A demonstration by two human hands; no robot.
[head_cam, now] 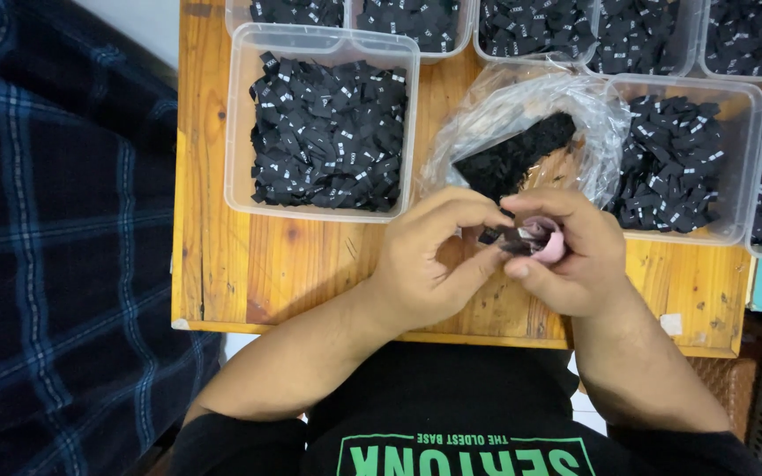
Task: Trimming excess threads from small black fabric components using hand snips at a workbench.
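Small black woven labels with white marks [328,132] fill a clear rectangular plastic tub [238,123] on the wooden table. More fill the tub at right [738,167] and those along the far edge. Between them, a crumpled clear plastic bag [504,110] holds a black label heap [513,159].

I sit at a small table [222,264] of orange-brown knotty wood, evenly lit. A dark blue plaid cloth [55,229] hangs along my left, and pale floor [134,22] shows beyond the table's corner.
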